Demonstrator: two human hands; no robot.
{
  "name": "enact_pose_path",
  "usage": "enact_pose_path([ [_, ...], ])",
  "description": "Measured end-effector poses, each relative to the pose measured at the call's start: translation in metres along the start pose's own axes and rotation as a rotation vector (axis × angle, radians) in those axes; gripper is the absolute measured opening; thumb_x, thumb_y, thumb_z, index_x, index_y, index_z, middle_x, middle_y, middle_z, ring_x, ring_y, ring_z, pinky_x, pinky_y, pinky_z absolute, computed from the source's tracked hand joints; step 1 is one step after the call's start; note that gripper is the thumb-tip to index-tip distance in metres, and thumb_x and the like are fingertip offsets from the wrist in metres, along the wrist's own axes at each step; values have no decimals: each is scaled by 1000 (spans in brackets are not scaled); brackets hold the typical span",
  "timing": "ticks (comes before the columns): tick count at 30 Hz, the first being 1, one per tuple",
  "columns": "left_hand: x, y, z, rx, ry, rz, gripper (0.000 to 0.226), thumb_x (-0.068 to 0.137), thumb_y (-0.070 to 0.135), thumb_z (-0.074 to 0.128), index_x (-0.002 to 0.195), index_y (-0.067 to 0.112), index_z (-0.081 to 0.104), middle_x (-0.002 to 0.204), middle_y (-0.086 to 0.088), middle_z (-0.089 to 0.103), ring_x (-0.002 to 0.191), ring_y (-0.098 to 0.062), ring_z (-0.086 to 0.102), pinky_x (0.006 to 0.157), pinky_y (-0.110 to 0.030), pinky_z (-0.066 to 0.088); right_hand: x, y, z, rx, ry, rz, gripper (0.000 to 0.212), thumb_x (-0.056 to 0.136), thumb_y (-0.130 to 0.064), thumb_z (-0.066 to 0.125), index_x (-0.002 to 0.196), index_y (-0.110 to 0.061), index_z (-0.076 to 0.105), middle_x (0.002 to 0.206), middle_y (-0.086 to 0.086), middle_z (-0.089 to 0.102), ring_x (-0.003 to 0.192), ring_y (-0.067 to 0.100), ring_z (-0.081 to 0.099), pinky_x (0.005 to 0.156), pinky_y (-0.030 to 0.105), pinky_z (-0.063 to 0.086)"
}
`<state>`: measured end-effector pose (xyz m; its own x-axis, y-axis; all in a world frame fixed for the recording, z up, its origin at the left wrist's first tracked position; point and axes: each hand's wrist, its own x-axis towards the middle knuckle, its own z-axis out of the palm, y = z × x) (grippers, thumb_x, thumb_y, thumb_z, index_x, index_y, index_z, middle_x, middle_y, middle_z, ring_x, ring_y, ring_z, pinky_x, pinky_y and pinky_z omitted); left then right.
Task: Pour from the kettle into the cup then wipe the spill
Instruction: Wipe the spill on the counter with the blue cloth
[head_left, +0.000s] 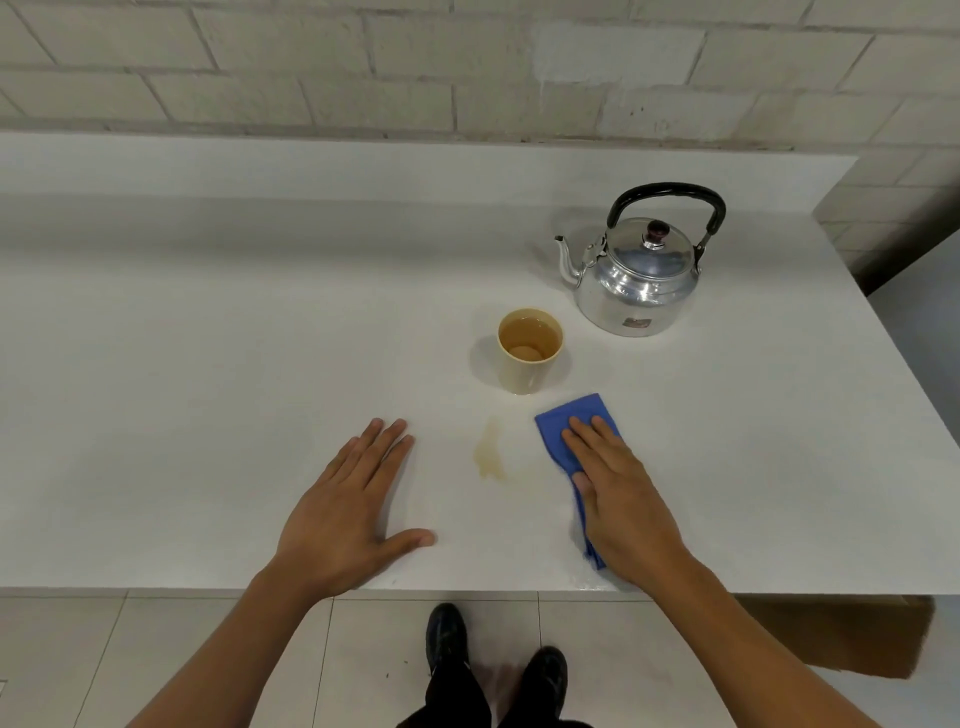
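Pouring looks done: your one cup (530, 349) holds tea and your one kettle (638, 275) stands upright at far right, clear of the wiping. One spill (489, 457) lies near the cup, between your hands. Your right hand (621, 483) presses flat, fingers straight, on the one cloth (558, 422), just right of the spill, likely ready to sweep left across it. Your left hand (345, 512) lies spread and empty on the table (208, 364), probably bracing you.

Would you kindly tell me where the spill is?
The spill lies on the counter between the left hand and the cloth-covering right hand, just before the cup.
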<state>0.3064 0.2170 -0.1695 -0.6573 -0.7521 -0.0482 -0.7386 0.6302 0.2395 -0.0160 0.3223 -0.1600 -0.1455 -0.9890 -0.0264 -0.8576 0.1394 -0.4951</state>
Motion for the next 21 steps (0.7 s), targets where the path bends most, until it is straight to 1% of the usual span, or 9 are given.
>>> enact_pose_path([
  [4, 0, 0, 1, -4, -1, -8, 111, 87, 90, 38, 168, 19, 8, 177, 8, -1, 162, -11, -6, 129, -35, 5, 21, -28, 21, -74, -58, -129, 52, 107, -18, 40, 157, -14, 28, 167, -4, 17, 154, 13, 1, 123, 24, -4],
  [8, -1, -1, 2, -12, -4, -13, 114, 86, 91, 39, 167, 18, 5, 177, 7, -1, 162, -11, -6, 129, -35, 5, 25, -57, 43, -177, -122, -270, 64, 102, -15, 45, 160, -17, 18, 169, -2, 9, 155, 16, -6, 125, 33, -1],
  [10, -1, -1, 3, -21, -6, -12, 115, 86, 91, 39, 167, 18, 4, 177, 7, -1, 162, -11, -5, 129, -35, 6, 16, -66, 48, -159, -160, -340, 67, 101, -13, 47, 160, -19, 17, 169, -4, 8, 155, 17, -5, 124, 32, -2],
  [13, -1, -1, 3, -32, -7, -9, 115, 86, 91, 40, 167, 18, 3, 177, 7, -1, 162, -11, -5, 129, -33, 5, -6, -64, 44, -64, -225, -415, 62, 103, -12, 44, 159, -23, 22, 167, -10, 10, 155, 12, -4, 125, 30, -1],
  [15, -1, -1, 2, -39, -5, -4, 116, 85, 90, 41, 167, 18, 3, 177, 7, -1, 162, -11, -5, 129, -33, 4, -21, -54, 34, 18, -235, -404, 56, 102, -12, 46, 156, -22, 35, 165, -11, 20, 154, 9, 4, 124, 27, 4],
  [17, -1, -1, -1, -40, -15, -1, 118, 84, 92, 42, 167, 18, 3, 177, 7, -3, 162, -11, -6, 129, -32, 3, -33, -38, 21, 47, -189, -357, 51, 101, -10, 50, 150, -19, 46, 161, -10, 31, 153, 10, 15, 123, 29, 14],
  [19, -2, -1, -3, -42, -29, 11, 121, 82, 94, 42, 167, 18, 2, 176, 8, -6, 162, -11, -9, 129, -32, 1, -38, -19, 11, 44, -121, -269, 49, 101, -9, 53, 149, -16, 47, 160, -9, 33, 152, 12, 21, 122, 32, 20],
  [20, -2, -2, -4, -49, -33, 20, 122, 81, 94, 42, 167, 18, 3, 176, 9, -6, 162, -10, -10, 129, -31, -1, -37, -12, 7, 39, -90, -215, 49, 102, -11, 53, 150, -17, 45, 160, -10, 30, 152, 11, 20, 122, 30, 18],
  [21, -2, -3, -6, -58, -38, 28, 123, 80, 94, 44, 167, 18, 4, 176, 10, -6, 162, -10, -11, 129, -29, -3, -33, -9, 5, 24, -70, -169, 50, 103, -14, 51, 152, -18, 42, 160, -13, 25, 153, 7, 16, 123, 24, 13],
])
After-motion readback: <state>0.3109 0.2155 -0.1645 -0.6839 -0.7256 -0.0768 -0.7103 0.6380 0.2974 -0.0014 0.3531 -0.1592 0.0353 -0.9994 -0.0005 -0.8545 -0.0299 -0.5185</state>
